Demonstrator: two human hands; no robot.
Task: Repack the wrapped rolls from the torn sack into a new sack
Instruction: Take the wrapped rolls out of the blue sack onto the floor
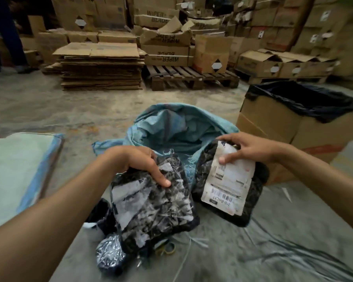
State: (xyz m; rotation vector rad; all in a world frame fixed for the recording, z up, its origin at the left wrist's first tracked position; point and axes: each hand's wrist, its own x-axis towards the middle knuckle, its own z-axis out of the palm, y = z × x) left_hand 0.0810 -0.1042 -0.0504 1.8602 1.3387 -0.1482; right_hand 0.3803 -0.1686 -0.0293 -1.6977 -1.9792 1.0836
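Observation:
A blue woven sack (171,127) with a frayed, torn edge lies open on the floor ahead of me. My left hand (139,161) grips the top of a black plastic-wrapped roll (151,212) with torn white label patches. My right hand (247,148) grips a second black wrapped roll (255,200) by its top, thumb on its white shipping label (226,182). Both rolls are held just in front of the sack's mouth. Two more black wrapped rolls (108,255) lie on the floor below the left one.
A cardboard box lined with a black bag (273,121) stands at the right. A flat pale sack with blue edging (18,169) lies at the left. Flattened cardboard (102,66), a pallet (192,78) and stacked boxes fill the back. A person's legs (6,37) are far left.

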